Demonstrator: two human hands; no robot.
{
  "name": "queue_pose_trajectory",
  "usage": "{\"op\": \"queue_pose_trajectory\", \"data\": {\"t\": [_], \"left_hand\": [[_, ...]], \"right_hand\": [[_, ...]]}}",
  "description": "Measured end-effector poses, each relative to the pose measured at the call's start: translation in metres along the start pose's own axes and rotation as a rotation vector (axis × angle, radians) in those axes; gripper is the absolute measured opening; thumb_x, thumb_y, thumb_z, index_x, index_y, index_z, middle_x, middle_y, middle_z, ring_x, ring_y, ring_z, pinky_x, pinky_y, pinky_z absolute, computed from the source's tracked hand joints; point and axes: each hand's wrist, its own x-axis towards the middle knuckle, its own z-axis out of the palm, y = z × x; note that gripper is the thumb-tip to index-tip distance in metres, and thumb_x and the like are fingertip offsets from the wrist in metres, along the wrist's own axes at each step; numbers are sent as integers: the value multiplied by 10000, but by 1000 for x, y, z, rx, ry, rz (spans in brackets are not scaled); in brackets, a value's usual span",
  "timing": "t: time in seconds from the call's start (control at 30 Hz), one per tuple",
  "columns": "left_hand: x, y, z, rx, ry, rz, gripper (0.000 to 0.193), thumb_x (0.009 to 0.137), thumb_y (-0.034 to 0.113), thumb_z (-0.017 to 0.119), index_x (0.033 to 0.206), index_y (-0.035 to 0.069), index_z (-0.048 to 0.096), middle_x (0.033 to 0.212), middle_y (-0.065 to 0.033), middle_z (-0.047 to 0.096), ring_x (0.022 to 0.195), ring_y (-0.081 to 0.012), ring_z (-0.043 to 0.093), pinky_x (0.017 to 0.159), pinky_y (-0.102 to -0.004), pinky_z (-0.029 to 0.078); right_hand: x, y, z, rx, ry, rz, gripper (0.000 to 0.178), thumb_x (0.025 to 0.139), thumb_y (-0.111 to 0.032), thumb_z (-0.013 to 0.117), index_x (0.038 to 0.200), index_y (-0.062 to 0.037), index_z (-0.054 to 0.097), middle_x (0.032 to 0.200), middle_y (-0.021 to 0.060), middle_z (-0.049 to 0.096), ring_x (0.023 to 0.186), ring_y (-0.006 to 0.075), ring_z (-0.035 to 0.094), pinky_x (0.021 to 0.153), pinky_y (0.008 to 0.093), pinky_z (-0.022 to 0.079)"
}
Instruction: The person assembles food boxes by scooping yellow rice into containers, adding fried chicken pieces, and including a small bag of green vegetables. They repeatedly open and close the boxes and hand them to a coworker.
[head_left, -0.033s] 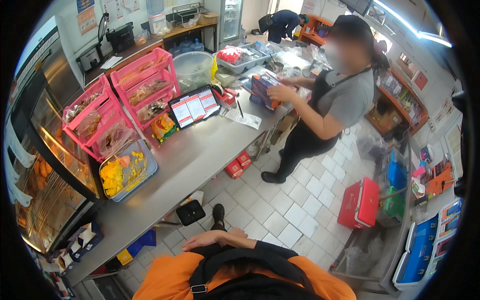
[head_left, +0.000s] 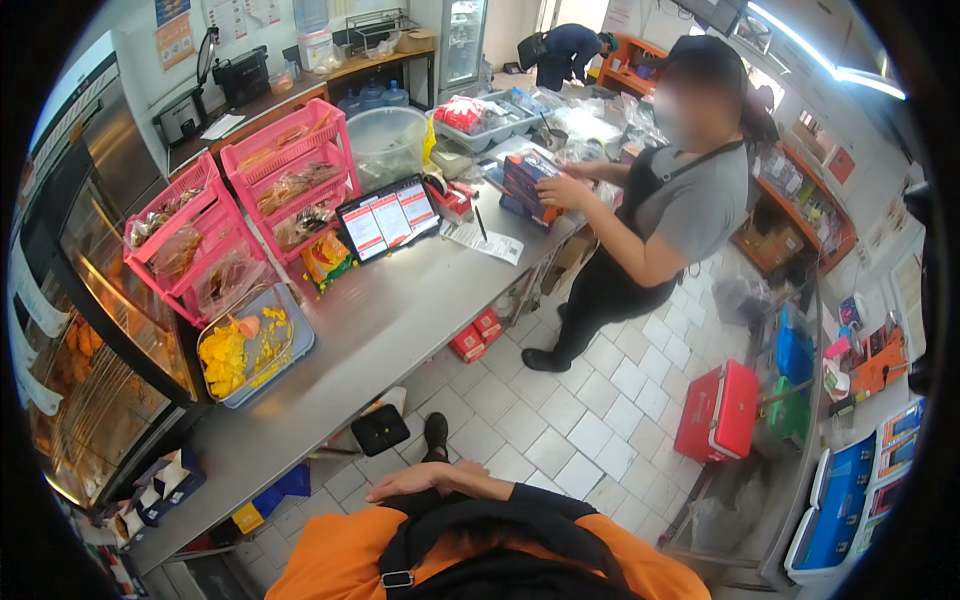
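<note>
My forearms cross low in front of my orange sleeves and dark apron. My right hand lies toward the left, fingers stretched out and holding nothing. Behind that wrist only a small part of my left hand shows, its fingers mostly hidden. Neither hand touches the metal counter ahead. A co-worker in a grey shirt stands across to the right and holds a dark blue and orange box on the counter. A tablet leans there, beside a paper slip with a pen on it.
Pink tiered baskets with bagged goods and a blue-grey tray of yellow food stand at left, by a glass warming cabinet. A red cooler box sits on the tiled floor at right. Another person bends over at the back.
The co-worker's head and hands have shifted slightly, and the box sits a little differently between those hands. My own hands keep their place.
</note>
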Motion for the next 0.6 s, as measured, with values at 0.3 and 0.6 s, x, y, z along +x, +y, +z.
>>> {"op": "queue_pose_trajectory", "data": {"t": [0.3, 0.6], "left_hand": [[49, -10, -76, -61, -9, 78, 453, 860, 326, 558, 1235, 72, 582, 1242, -166, 586, 1103, -412, 564, 960, -543, 355], [98, -18, -138, -70, -26, 104, 409, 857, 290, 558, 1194, 62, 604, 1204, -166, 606, 1068, -391, 586, 921, -514, 393]], "right_hand": [[26, 5, -88, 21, -21, 164, 441, 952, -445, 521, 947, -31, 673, 801, 31, 640, 769, 139, 571, 714, 305, 460], [51, 61, -161, -39, 218, -43, 518, 980, -466, 436, 952, -11, 682, 867, 136, 681, 818, 246, 614, 758, 372, 469]]}}
